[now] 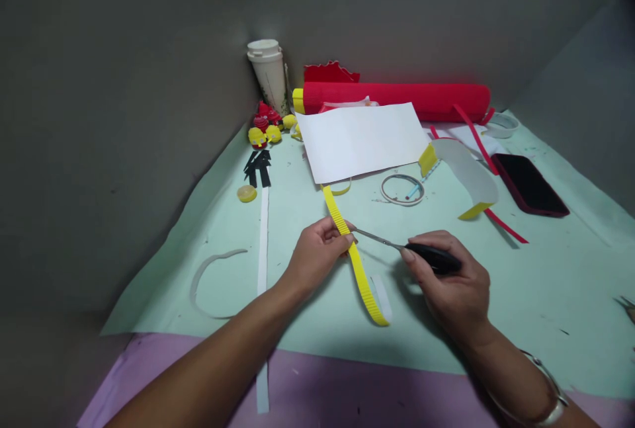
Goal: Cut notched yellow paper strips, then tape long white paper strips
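Note:
My left hand [320, 249] pinches a yellow corrugated paper strip [364, 280] between thumb and fingers near its middle. The strip slants across in front of me, its lower end curling above the mat. Held in my right hand [454, 289] is a pair of black-handled scissors [380, 239], seen nearly edge-on. Their tip reaches the strip beside my left fingertips; whether the blades are touching the paper I cannot tell. A white sheet of paper [364, 143] lies just beyond the strip's upper end.
A red corrugated roll [397, 100] and a lidded cup [268, 77] stand at the back. Small yellow and red paper figures [262, 130], black strips [258, 167] and a yellow coil [247, 194] sit left. A tape ring [402, 190] and phone [530, 183] lie right. A white strip [262, 243] runs nearby.

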Available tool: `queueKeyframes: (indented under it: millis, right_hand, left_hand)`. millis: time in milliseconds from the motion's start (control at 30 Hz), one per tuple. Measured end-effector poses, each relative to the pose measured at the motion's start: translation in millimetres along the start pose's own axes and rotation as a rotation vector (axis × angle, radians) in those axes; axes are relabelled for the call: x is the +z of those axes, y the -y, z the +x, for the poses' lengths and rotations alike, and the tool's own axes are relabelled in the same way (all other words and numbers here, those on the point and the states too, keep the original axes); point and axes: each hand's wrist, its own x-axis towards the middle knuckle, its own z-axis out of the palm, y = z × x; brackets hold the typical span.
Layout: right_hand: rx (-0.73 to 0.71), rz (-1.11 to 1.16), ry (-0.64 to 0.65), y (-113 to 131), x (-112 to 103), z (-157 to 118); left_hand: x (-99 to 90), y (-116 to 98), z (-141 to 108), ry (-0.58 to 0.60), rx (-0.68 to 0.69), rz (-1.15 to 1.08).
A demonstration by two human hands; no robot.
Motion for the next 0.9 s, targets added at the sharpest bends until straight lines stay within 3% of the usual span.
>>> queueKeyframes:
  millis: [900]
  right_hand:
    - [-0.032, 0.034, 0.02, 0.0, 0.0, 0.1]
  left_hand:
    - [-0.2, -0.3, 0.2, 0.003, -0.008, 0.007]
